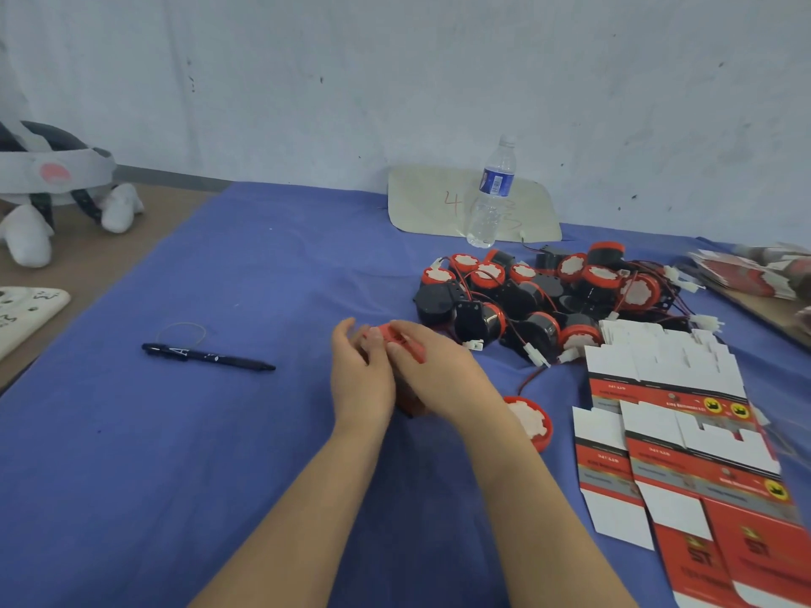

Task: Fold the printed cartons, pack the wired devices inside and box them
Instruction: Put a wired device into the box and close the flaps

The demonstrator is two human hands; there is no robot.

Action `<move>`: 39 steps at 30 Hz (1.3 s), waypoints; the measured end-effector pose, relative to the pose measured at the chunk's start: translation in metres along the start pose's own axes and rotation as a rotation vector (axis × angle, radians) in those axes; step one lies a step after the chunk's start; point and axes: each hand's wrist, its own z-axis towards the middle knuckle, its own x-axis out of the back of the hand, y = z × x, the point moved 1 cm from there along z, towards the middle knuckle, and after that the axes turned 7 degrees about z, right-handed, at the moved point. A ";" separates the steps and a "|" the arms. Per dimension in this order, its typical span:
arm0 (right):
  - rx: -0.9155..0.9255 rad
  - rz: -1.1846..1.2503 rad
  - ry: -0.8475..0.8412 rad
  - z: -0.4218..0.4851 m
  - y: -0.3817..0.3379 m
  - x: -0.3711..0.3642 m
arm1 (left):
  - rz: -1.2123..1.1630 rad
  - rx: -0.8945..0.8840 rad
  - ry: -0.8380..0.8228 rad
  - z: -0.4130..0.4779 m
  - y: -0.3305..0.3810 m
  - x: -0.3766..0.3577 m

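Carton (398, 339) held between left hand (360, 376) and right hand (436, 371), over blue cloth (175, 432)

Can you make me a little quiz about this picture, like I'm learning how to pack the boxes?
1. Fill the gap: the left hand and the right hand together hold a small ____ carton.
2. True or false: the pen lies to the left of both hands.
3. Which one stands upright near the wall? A) carton B) pen C) water bottle

Key: 1 red; 2 true; 3 C.
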 end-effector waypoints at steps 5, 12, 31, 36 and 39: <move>-0.018 -0.240 0.109 -0.002 -0.001 -0.005 | 0.018 -0.011 0.018 0.004 0.001 0.006; 0.052 -0.256 0.107 0.000 0.011 0.006 | 0.073 0.039 -0.261 0.007 0.001 0.009; 0.223 0.650 0.120 0.001 -0.010 -0.016 | -0.342 -0.045 -0.215 0.003 0.010 0.003; 0.180 0.789 0.182 -0.001 -0.013 -0.009 | -0.275 -0.084 -0.152 0.005 0.009 0.003; 0.211 0.811 0.312 -0.003 -0.013 0.001 | -0.217 -0.108 -0.178 0.003 0.007 0.001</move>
